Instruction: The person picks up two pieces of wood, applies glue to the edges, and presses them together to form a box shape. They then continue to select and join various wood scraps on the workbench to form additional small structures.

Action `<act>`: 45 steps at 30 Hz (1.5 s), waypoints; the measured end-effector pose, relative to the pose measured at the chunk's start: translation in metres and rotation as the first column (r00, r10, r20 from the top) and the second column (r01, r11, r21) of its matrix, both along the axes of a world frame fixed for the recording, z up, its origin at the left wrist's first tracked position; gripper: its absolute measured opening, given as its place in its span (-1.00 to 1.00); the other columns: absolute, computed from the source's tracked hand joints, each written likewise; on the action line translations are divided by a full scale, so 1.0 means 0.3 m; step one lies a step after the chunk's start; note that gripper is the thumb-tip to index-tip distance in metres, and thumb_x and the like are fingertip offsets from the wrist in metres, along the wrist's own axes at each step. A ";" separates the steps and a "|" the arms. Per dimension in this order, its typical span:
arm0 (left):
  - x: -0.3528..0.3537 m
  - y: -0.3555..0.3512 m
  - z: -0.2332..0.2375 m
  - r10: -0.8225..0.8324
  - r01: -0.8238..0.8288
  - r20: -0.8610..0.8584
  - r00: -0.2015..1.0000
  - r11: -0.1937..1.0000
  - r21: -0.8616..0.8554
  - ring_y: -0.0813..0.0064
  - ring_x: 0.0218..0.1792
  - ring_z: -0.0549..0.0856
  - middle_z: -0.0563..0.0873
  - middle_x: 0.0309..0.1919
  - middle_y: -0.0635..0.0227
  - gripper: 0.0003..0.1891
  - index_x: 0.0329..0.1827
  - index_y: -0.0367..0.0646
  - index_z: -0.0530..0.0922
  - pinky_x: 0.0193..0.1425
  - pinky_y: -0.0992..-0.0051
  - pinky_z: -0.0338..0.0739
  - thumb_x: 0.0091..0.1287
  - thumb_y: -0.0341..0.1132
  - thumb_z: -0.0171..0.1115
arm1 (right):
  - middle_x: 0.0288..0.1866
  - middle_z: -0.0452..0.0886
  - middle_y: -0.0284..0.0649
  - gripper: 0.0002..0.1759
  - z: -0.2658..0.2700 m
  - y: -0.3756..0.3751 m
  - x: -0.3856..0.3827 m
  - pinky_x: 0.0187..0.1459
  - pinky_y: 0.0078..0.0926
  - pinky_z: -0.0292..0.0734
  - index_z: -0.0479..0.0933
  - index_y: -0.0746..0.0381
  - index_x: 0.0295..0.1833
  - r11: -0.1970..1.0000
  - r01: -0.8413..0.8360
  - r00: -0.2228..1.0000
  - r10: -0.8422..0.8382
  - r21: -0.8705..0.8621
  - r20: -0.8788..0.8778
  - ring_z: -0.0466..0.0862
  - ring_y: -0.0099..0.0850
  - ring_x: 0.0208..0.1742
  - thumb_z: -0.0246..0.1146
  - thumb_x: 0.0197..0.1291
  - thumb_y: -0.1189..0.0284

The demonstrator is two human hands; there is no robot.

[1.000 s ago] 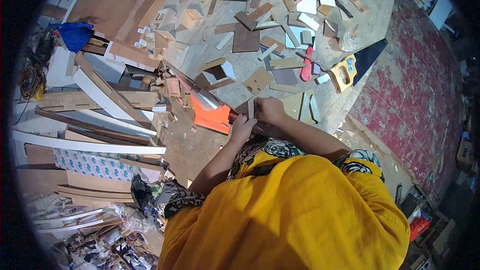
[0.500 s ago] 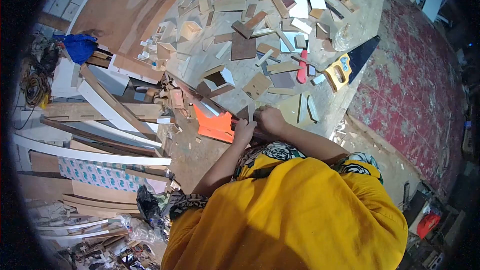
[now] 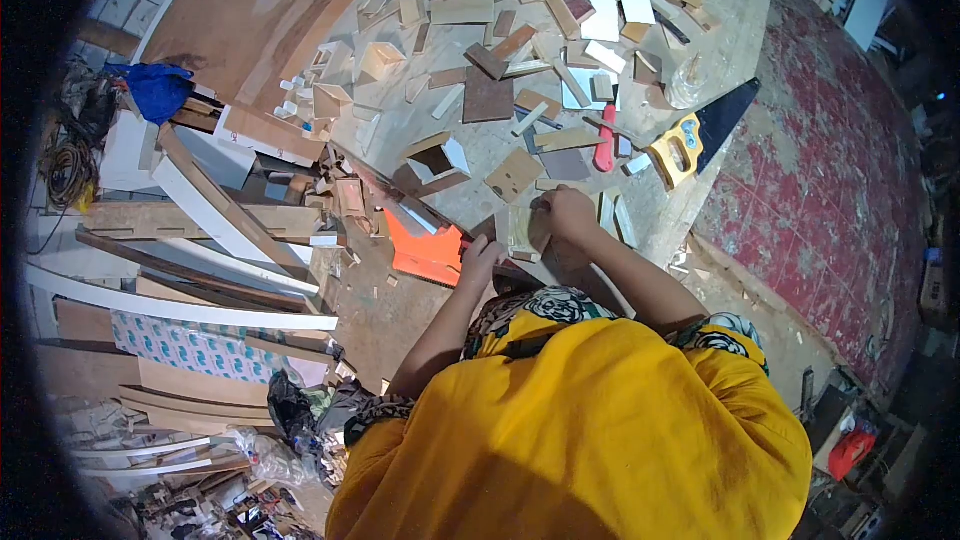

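My left hand (image 3: 483,260) is closed at the near edge of the worktable, its fingers against a small piece of board (image 3: 522,232). My right hand (image 3: 567,213) has its fingers curled at the far right side of that board; their tips are partly hidden. The board is thin and tan and lies between both hands, in front of my body. Just left of my left hand lies an orange-handled saw (image 3: 420,248). A small open wooden box (image 3: 437,160) and a brown square offcut (image 3: 515,175) lie beyond the hands.
A yellow-handled handsaw (image 3: 682,147), a red-handled tool (image 3: 605,140) and a clear container (image 3: 685,82) lie at the right of the worktable. Scattered offcuts (image 3: 488,100) cover its far part. Long curved strips (image 3: 190,300) are stacked at the left. A red floor (image 3: 800,190) lies right.
My right hand has moved up and to the right, away from my left hand, exposing the tan board between them. My left hand has shifted slightly down and left.
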State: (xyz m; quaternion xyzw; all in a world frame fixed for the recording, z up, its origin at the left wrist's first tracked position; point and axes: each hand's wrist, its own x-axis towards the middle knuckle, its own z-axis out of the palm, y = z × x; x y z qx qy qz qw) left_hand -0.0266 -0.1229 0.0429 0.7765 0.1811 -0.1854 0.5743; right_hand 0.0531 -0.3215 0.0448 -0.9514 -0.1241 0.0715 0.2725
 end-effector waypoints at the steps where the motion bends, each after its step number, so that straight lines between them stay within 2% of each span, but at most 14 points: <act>1: -0.008 -0.004 0.001 0.002 -0.002 0.000 1.000 1.000 0.000 0.47 -0.37 0.46 0.44 -0.48 0.36 -0.66 -0.36 -0.26 0.44 -0.23 0.49 0.32 0.08 -0.10 0.13 | -0.32 0.56 -0.09 -0.77 0.006 0.000 -0.002 -0.24 -0.26 0.50 0.61 0.13 -0.33 1.000 0.013 1.000 -0.012 0.013 -0.023 0.58 -0.14 -0.26 0.19 -0.12 0.29; 3: -0.028 -0.019 0.017 0.238 -0.227 0.088 0.967 0.967 -0.117 0.49 -0.24 0.44 0.47 -0.33 0.36 -0.62 -0.17 -0.24 0.46 -0.10 0.48 0.32 0.16 -0.07 0.08 | -0.33 0.56 -0.08 -0.76 0.021 0.000 0.000 -0.24 -0.25 0.50 0.60 0.14 -0.33 0.999 0.024 0.999 -0.023 0.027 -0.048 0.58 -0.14 -0.27 0.19 -0.12 0.27; 4: -0.036 -0.016 0.036 0.239 -0.228 0.088 0.967 0.967 -0.115 0.49 -0.24 0.44 0.47 -0.33 0.36 -0.62 -0.17 -0.24 0.46 -0.10 0.48 0.32 0.16 -0.07 0.08 | -0.34 0.57 -0.08 -0.76 0.030 0.000 0.001 -0.24 -0.24 0.50 0.60 0.15 -0.34 0.999 0.035 0.997 -0.035 0.003 -0.068 0.59 -0.14 -0.28 0.19 -0.12 0.26; 9: -0.057 0.008 0.036 0.212 -0.257 -0.191 0.958 0.934 -0.249 0.38 0.16 0.31 0.29 0.20 0.22 -0.33 0.27 -0.19 0.21 0.11 0.29 0.28 0.23 0.11 -0.03 | -0.34 0.59 -0.07 -0.73 0.037 -0.010 0.028 -0.24 -0.23 0.50 0.61 0.17 -0.35 0.998 -0.003 0.982 -0.008 -0.060 -0.189 0.60 -0.14 -0.29 0.23 -0.15 0.23; 15: -0.054 -0.005 0.046 0.200 -0.256 -0.207 0.958 0.920 -0.297 0.37 0.33 0.14 0.09 0.37 0.23 -0.32 0.32 -0.13 0.13 0.16 0.25 0.26 0.27 0.15 -0.12 | -0.36 0.62 -0.09 -0.71 0.031 -0.020 0.048 -0.24 -0.27 0.51 0.63 0.15 -0.34 1.000 -0.006 0.971 0.011 0.018 -0.240 0.61 -0.15 -0.31 0.27 -0.21 0.22; 16: -0.053 -0.014 0.053 0.201 -0.258 -0.208 0.957 0.919 -0.297 0.37 0.33 0.14 0.09 0.37 0.23 -0.32 0.32 -0.13 0.13 0.16 0.25 0.26 0.27 0.15 -0.12 | -0.38 0.62 -0.09 -0.71 0.033 -0.027 0.052 -0.24 -0.28 0.51 0.63 0.15 -0.35 0.998 -0.024 0.966 0.038 0.060 -0.255 0.61 -0.15 -0.32 0.27 -0.22 0.23; 18: -0.054 -0.029 0.063 0.294 -0.320 -0.138 0.946 0.916 -0.243 0.46 -0.06 0.46 0.51 -0.08 0.31 -0.41 0.05 -0.13 0.42 0.02 0.43 0.32 0.20 0.18 -0.04 | -0.40 0.62 -0.09 -0.72 0.030 -0.034 0.060 -0.25 -0.28 0.51 0.63 0.15 -0.36 0.994 -0.043 0.961 0.069 0.101 -0.269 0.61 -0.15 -0.33 0.27 -0.22 0.24; 22: -0.051 -0.016 0.045 0.258 -0.288 -0.147 0.955 0.924 -0.251 0.44 -0.03 0.46 0.49 -0.02 0.30 -0.39 0.12 -0.13 0.39 0.04 0.41 0.32 0.21 0.18 -0.07 | -0.35 0.63 -0.14 -0.73 -0.010 -0.039 0.076 -0.25 -0.32 0.51 0.65 0.03 -0.30 0.988 -0.096 0.940 0.131 0.124 -0.314 0.62 -0.18 -0.32 0.24 -0.21 0.25; 24: -0.053 -0.010 0.044 0.207 -0.240 -0.148 0.967 0.933 -0.267 0.42 0.14 0.36 0.39 0.07 0.34 -0.48 0.21 -0.04 0.26 0.14 0.23 0.27 0.32 0.08 -0.18 | -0.36 0.63 -0.14 -0.72 -0.024 -0.041 0.083 -0.25 -0.32 0.51 0.65 0.03 -0.30 0.984 -0.099 0.937 0.143 0.151 -0.317 0.62 -0.18 -0.33 0.24 -0.22 0.25; 31: -0.059 -0.004 0.020 0.253 -0.261 -0.067 0.965 0.935 -0.240 0.44 0.12 0.39 0.42 0.06 0.31 -0.52 0.17 -0.12 0.31 0.12 0.29 0.32 0.31 0.00 -0.16 | -0.38 0.63 -0.10 -0.69 -0.037 -0.049 0.091 -0.24 -0.34 0.51 0.65 0.09 -0.31 0.980 -0.075 0.922 0.138 0.182 -0.363 0.63 -0.19 -0.35 0.27 -0.25 0.23; 34: -0.045 -0.010 0.054 0.270 -0.289 -0.109 0.957 0.929 -0.229 0.47 0.04 0.46 0.48 -0.01 0.30 -0.59 0.08 -0.20 0.38 0.09 0.40 0.35 0.30 -0.11 -0.08 | -0.38 0.63 -0.09 -0.69 -0.050 -0.051 0.093 -0.25 -0.35 0.51 0.64 0.14 -0.33 0.973 -0.033 0.915 0.121 0.228 -0.384 0.63 -0.19 -0.35 0.27 -0.24 0.23; 36: -0.036 -0.036 0.133 0.070 -0.071 -0.009 0.997 0.989 -0.126 0.54 -0.11 0.51 0.55 -0.16 0.35 -0.67 -0.03 -0.24 0.46 -0.02 0.51 0.37 0.25 -0.21 0.01 | -0.38 0.63 -0.09 -0.69 -0.070 -0.054 0.096 -0.25 -0.36 0.51 0.63 0.16 -0.34 0.968 -0.009 0.906 0.114 0.251 -0.407 0.63 -0.19 -0.35 0.28 -0.24 0.23; 39: -0.028 -0.009 0.050 0.012 -0.011 0.047 0.999 1.000 -0.014 0.61 -0.25 0.49 0.57 -0.30 0.45 -0.73 -0.10 -0.24 0.50 -0.15 0.58 0.35 0.21 -0.27 0.08 | -0.38 0.63 -0.08 -0.70 -0.082 -0.060 0.098 -0.26 -0.35 0.50 0.62 0.19 -0.35 0.961 0.011 0.897 0.112 0.275 -0.427 0.62 -0.18 -0.35 0.28 -0.24 0.25; 45: -0.018 -0.015 0.095 -0.049 0.037 0.081 0.996 0.989 0.140 0.67 -0.34 0.44 0.50 -0.41 0.50 -0.79 -0.22 -0.25 0.51 -0.22 0.61 0.31 0.18 -0.31 0.10 | -0.45 0.63 -0.13 -0.75 -0.067 -0.086 0.090 -0.32 -0.40 0.49 0.62 0.20 -0.37 0.907 0.108 0.876 0.107 0.407 -0.471 0.62 -0.29 -0.41 0.27 -0.22 0.31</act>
